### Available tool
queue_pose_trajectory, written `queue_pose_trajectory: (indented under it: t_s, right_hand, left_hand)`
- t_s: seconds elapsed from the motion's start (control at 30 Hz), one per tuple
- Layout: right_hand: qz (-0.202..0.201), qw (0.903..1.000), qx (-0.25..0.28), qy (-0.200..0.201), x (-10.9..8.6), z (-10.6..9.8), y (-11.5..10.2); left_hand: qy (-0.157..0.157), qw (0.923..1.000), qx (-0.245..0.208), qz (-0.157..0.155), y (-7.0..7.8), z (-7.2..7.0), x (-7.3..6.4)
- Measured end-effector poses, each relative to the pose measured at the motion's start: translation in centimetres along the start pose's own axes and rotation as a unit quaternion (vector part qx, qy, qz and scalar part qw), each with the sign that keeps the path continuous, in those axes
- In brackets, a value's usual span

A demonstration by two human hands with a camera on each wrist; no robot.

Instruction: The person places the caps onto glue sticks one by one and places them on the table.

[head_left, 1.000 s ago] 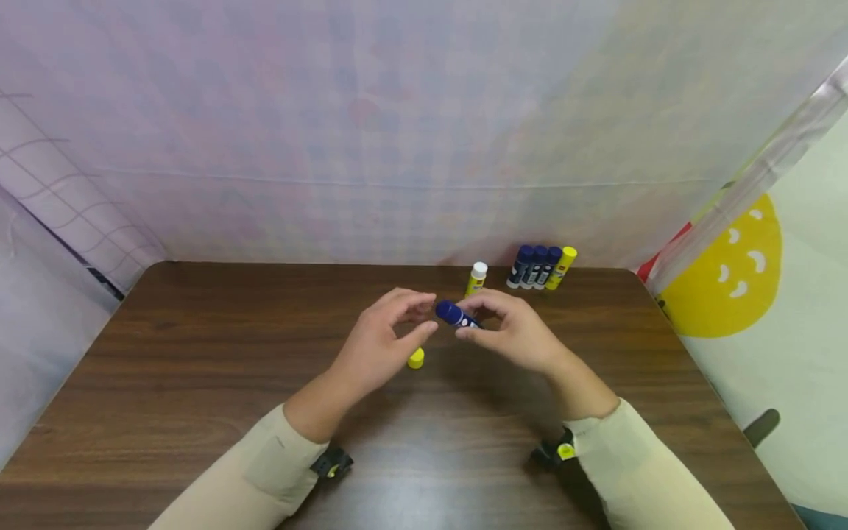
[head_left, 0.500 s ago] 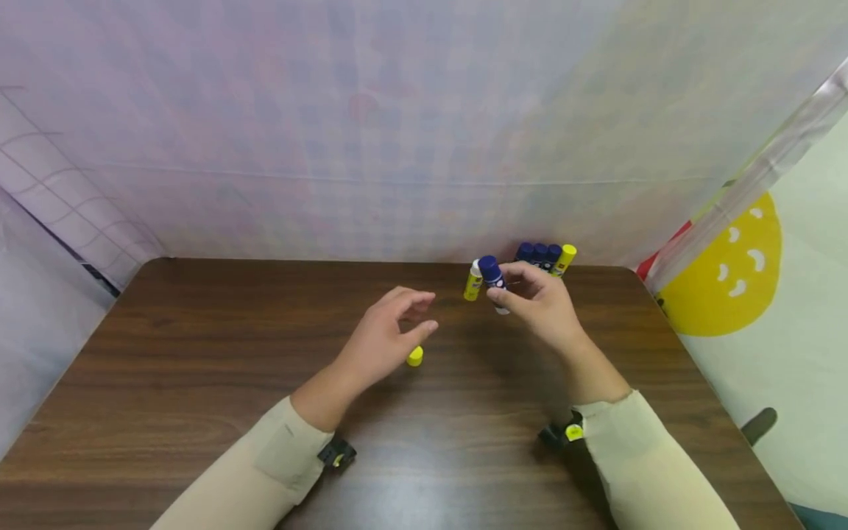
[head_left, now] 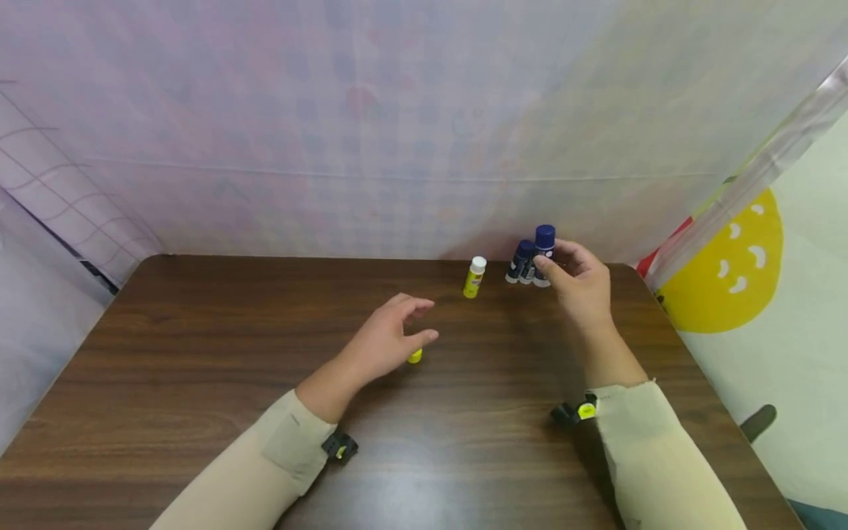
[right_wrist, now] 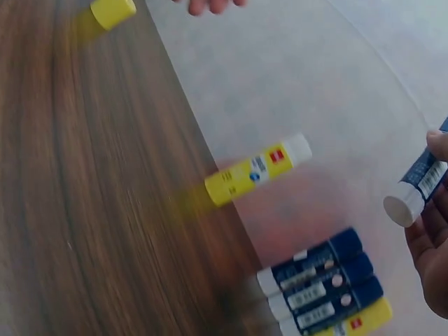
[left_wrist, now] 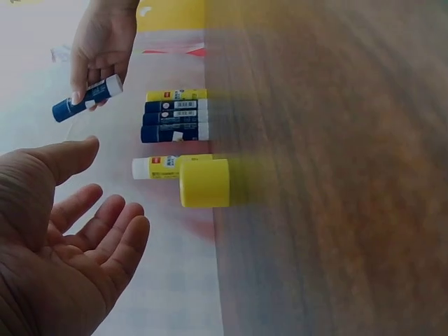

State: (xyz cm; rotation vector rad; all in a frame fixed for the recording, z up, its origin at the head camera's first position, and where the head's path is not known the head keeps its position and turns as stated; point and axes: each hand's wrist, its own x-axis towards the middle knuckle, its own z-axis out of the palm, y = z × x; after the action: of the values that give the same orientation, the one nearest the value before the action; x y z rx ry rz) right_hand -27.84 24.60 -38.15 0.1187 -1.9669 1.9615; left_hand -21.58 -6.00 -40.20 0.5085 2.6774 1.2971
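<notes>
My right hand [head_left: 579,283] pinches a blue glue stick [head_left: 545,239] upright, thumb on one side and fingers on the other. In the right wrist view the white base of this glue stick [right_wrist: 402,204] hangs off the table, near a standing row of blue glue sticks [right_wrist: 318,280] with a yellow glue stick [right_wrist: 357,323] at its end. My left hand [head_left: 380,342] holds nothing, thumb and fingers spread apart. Just beyond it stands a yellow cap [left_wrist: 204,183], partly hidden by the hand in the head view. A yellow glue stick with a white top [head_left: 473,278] stands left of the row.
The brown wooden table [head_left: 199,383] ends at a pale hanging cloth [head_left: 298,147] close behind the row. On the right hangs another cloth with a yellow printed shape [head_left: 735,272]. Each wrist carries a small black camera [head_left: 340,447].
My right hand has carried the blue glue stick from beside my left hand to the right and back, over the row, turning it upright. My left hand has stayed almost still.
</notes>
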Motion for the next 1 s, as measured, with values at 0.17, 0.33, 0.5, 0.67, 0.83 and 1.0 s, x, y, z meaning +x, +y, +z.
queue_pose_trajectory:
  t_s: [0.17,0.33,0.5,0.67,0.83,1.0]
  right_hand:
    - [-0.003,0.9981,-0.003,0.061,1.0,-1.4,1.2]
    - [0.006,0.9930,0.016,0.117,2.0,-3.0,2.3]
    - [0.025,0.9879,0.031,0.150,2.7,-4.5,3.6]
    - [0.034,0.9868,0.016,0.158,2.9,-5.3,4.8]
    - [0.042,0.9860,0.000,0.161,3.0,-5.6,6.0]
    - [0.057,0.9847,-0.016,0.164,3.5,-5.9,7.3]
  left_hand:
    - [-0.021,0.9997,0.000,-0.015,-0.3,0.1,-0.2]
    - [-0.041,0.9990,0.004,-0.016,-0.4,0.0,-0.3]
    - [-0.057,0.9980,0.019,-0.019,-0.6,-0.1,-0.3]
    - [-0.068,0.9970,0.034,-0.015,-1.0,0.0,-0.4]
    - [-0.071,0.9960,0.055,0.000,-1.4,0.1,-0.4]
    - [-0.076,0.9956,0.055,-0.002,-1.4,0.1,-0.5]
